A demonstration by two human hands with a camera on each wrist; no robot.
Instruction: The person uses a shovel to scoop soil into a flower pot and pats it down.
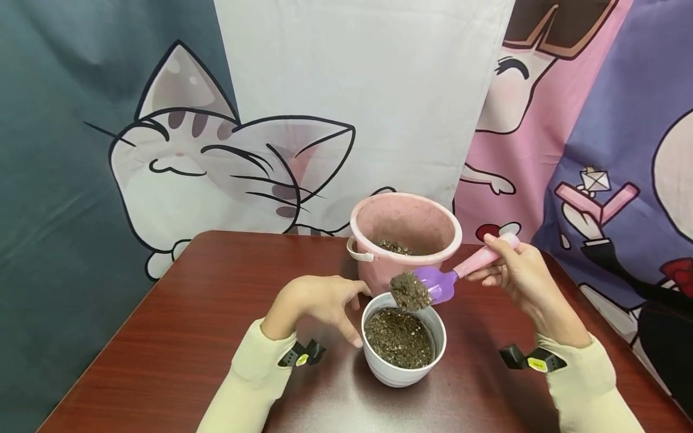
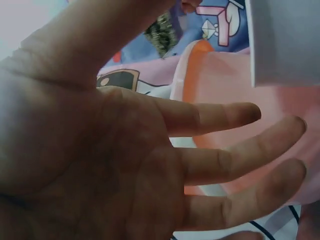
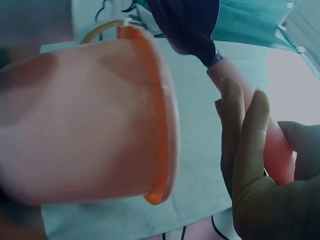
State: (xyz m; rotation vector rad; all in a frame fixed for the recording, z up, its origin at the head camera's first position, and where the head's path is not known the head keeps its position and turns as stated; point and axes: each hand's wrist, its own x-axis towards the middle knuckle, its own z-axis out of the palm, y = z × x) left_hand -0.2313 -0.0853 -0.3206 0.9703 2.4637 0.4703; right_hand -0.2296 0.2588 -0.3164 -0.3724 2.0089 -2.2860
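My right hand [image 1: 522, 282] grips the pink handle [image 3: 235, 82] of a small shovel with a purple blade [image 1: 440, 285]. A heap of dark soil [image 1: 409, 291] sits on that blade, over the back rim of a white pot [image 1: 397, 374]. Soil [image 1: 399, 338] fills much of the pot. Beside the pot's left side is my left hand [image 1: 327, 300], its thumb near the rim and its fingers spread. The left wrist view shows those fingers [image 2: 215, 117] extended, with nothing held in the palm.
Directly behind the pot stands a pink bucket [image 1: 379, 270] with a pale handle and some soil [image 1: 395, 246] inside. Both containers rest on a reddish-brown wooden table [image 1: 216, 313]. A cartoon-printed cloth [image 1: 368, 78] hangs behind the table.
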